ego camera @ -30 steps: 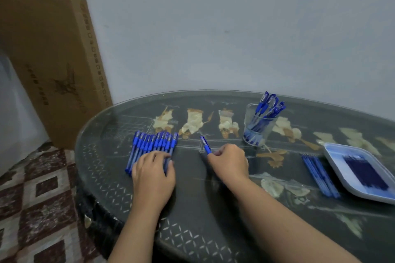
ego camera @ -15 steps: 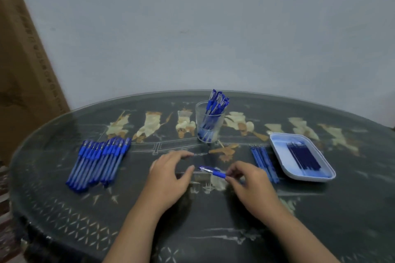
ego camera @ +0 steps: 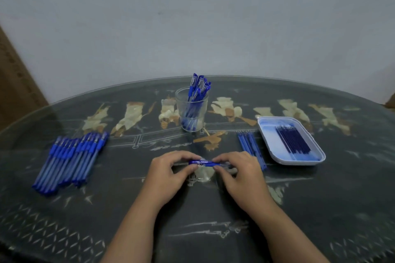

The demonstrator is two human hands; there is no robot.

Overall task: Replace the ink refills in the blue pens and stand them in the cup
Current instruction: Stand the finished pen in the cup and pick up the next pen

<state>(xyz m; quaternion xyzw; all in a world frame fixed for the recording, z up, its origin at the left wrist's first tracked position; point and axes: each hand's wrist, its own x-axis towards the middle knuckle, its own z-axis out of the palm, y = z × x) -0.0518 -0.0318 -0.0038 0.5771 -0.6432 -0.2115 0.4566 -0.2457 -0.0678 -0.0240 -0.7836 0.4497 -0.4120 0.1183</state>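
Mostly dark patterned table (ego camera: 320, 209); cup (ego camera: 191, 113) mid-back; pale wall (ego camera: 192, 16) behind.

White print on the blue pen (ego camera: 203, 162) at centre, too blurred for me to read, faint dark marks on the cardboard box (ego camera: 15, 83) at left, likewise unreadable.

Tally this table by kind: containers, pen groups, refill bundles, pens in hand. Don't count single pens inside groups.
glass cup: 1
white tray: 1
pen groups: 2, flat pile and cup bunch
refill bundles: 2, loose bundle and trayed bundle
pen held by left hand and right hand: 1
Total: 7
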